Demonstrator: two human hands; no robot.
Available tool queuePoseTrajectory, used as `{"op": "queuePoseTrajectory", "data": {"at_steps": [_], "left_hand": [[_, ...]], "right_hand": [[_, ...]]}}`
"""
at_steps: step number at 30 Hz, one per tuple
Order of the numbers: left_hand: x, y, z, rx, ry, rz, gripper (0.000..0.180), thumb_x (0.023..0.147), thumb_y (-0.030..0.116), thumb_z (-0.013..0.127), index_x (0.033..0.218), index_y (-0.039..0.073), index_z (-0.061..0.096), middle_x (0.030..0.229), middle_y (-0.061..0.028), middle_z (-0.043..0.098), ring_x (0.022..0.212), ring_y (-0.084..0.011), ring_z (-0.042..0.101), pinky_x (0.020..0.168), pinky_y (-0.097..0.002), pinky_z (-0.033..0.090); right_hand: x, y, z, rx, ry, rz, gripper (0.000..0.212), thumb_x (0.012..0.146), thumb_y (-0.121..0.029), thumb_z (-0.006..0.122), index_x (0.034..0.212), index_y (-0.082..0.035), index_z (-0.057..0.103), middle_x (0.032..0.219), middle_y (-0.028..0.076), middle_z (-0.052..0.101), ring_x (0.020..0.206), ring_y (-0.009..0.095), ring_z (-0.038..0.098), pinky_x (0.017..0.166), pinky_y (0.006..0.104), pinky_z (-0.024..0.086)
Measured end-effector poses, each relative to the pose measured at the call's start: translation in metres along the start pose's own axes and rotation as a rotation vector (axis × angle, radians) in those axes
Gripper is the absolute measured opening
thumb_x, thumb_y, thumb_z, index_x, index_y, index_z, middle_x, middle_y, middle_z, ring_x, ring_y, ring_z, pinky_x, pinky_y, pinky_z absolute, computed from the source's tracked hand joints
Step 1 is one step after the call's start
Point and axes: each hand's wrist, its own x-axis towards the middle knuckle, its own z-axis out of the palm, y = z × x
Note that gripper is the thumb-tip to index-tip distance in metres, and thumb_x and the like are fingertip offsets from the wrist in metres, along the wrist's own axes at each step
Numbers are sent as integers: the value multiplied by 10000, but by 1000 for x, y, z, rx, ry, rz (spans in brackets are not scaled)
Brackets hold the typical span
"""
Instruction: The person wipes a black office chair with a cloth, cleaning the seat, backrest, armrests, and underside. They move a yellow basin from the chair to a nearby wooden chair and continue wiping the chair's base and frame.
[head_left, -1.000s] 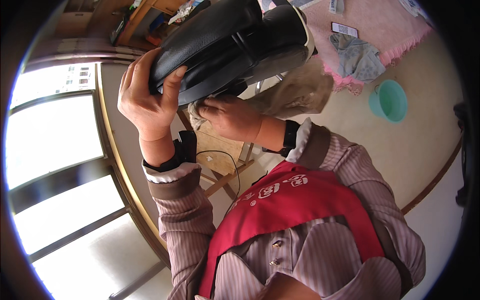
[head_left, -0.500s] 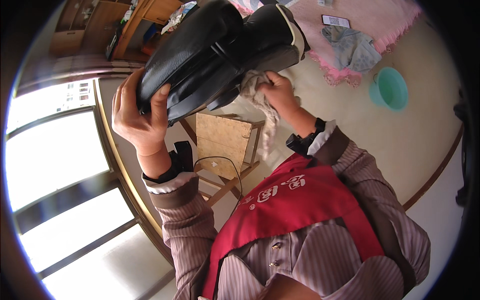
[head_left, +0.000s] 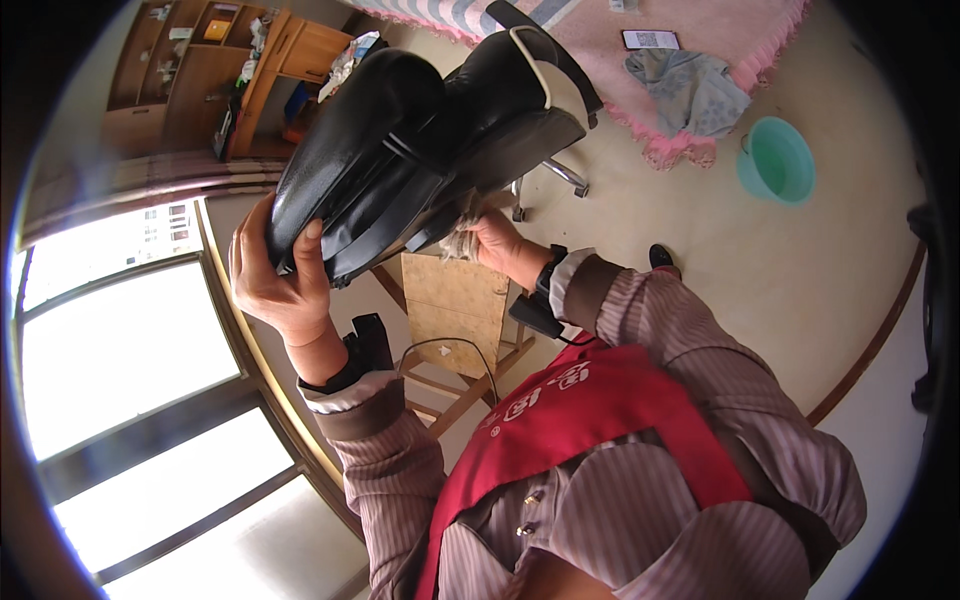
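A black padded office chair (head_left: 350, 150) with a glossy leather-like cover and a pale curved trim fills the upper middle, and metal caster legs (head_left: 565, 178) show beneath it. My left hand (head_left: 285, 265) grips its near left end, thumb on the front and fingers around the outer side. My right hand (head_left: 505, 248) is closed on a crumpled beige rag (head_left: 462, 240), held against the underside of the chair. Part of the rag and the right fingertips are hidden behind the black padding.
A wooden stool (head_left: 455, 300) stands below the chair, with a dark cable (head_left: 470, 345) across it. To the right are a turquoise bucket (head_left: 778, 165) and a pink-covered bed (head_left: 735, 25) bearing a phone (head_left: 650, 40) and a grey-blue cloth (head_left: 690, 90). Bright windows (head_left: 130, 340) line the left.
My right hand has moved left and down with the rag, further under the chair. The view has shifted, and the caster legs now show. My left hand keeps its grip.
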Motion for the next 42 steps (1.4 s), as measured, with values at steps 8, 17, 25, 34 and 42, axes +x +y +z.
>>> {"op": "queuePoseTrajectory", "data": {"at_steps": [8,17,25,34,42], "left_hand": [[-2,-4,-4,24,-10,30,463,806,419,698,999,-1,658,880,-140,668,783,-308,640,705,-355,500],[-2,-6,-2,52,13,67,462,818,442,671,998,16,657,921,-123,677,812,-294,653,746,-350,503],[3,-34,-7,-153,-47,67,669,881,604,454,959,-27,661,920,-167,677,825,-323,653,766,-373,497],[-24,-59,-32,-251,-20,-233,815,894,684,341,736,-68,614,877,-218,672,836,-312,638,792,-385,483],[12,20,-35,-122,97,-313,320,903,263,583,886,-50,647,996,-186,667,1037,-341,608,924,-436,450]], "right_hand": [[10,24,-3,-442,-94,-71,282,740,16,633,1020,-11,644,1024,73,661,949,195,624,900,342,476],[-52,-138,33,-325,-82,-373,255,795,29,482,1020,40,600,983,146,661,914,277,657,876,394,518],[-100,-213,103,-741,52,-870,268,792,51,517,1052,34,580,1026,88,630,919,168,608,845,313,488],[-76,-188,112,-1575,-162,-921,231,765,38,605,992,-7,610,935,75,635,838,154,614,724,275,485],[-23,-189,91,-1709,-277,-804,259,726,74,562,966,-21,542,886,147,572,842,348,609,706,346,489]]}}
